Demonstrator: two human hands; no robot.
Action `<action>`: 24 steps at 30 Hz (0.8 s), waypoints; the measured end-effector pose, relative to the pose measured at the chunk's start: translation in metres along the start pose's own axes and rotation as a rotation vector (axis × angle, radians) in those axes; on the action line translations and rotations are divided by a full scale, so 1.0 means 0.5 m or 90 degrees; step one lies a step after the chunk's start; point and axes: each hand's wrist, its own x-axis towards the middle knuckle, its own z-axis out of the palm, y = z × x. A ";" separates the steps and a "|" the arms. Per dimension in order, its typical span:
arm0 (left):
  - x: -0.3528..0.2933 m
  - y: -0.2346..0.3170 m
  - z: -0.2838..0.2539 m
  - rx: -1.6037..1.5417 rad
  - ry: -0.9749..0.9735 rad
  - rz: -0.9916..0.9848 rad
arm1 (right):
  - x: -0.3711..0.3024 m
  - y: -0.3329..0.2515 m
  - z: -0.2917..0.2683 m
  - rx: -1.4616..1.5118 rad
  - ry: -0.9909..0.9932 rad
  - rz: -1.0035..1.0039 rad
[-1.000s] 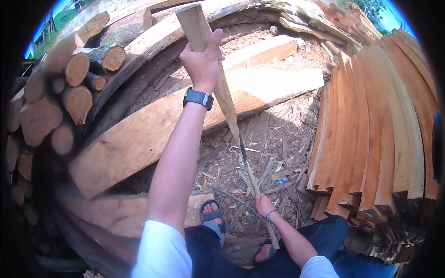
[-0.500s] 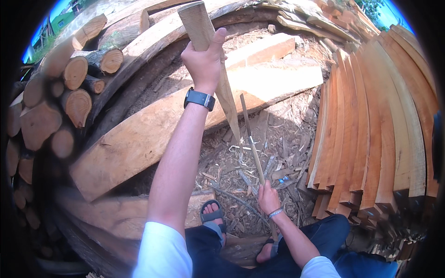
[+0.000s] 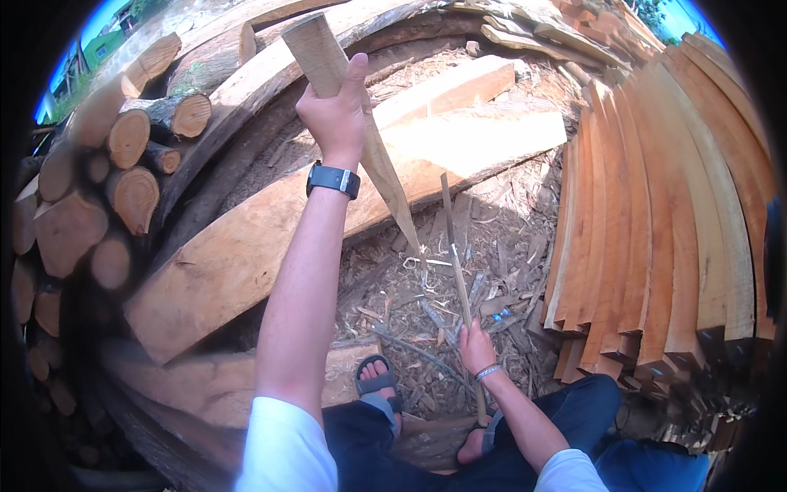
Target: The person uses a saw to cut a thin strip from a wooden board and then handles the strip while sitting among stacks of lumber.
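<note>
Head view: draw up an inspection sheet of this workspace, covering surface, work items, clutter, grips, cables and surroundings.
Surface: brown ground strewn with bark scraps and wood chips.
Work items: pale, tapering wooden stake, thick end up; slender tool with pale wooden handle and narrow darker upper end, apart from the stake in this view.
Clutter: pale curled shavings by the stake's narrow end.
Grips: left grip closed round the stake; right grip closed round the tool's handle.
Cables: nothing seen.
Surroundings: cut round logs piled at left; long reddish-brown boards stacked at right.
</note>
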 end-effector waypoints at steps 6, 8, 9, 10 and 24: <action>-0.007 -0.001 0.006 0.002 -0.015 -0.008 | -0.011 0.067 0.034 -0.066 -0.135 -0.021; -0.006 -0.003 0.005 -0.001 -0.011 0.001 | -0.012 0.021 0.026 -0.034 -0.077 0.020; -0.005 -0.003 0.006 0.006 -0.013 -0.003 | -0.015 0.010 0.025 -0.012 -0.051 0.027; -0.004 -0.003 0.003 0.013 -0.015 -0.007 | -0.016 0.007 0.024 0.008 -0.025 0.035; -0.017 0.006 0.039 -0.037 -0.055 0.003 | 0.006 0.112 0.061 0.237 -0.307 0.161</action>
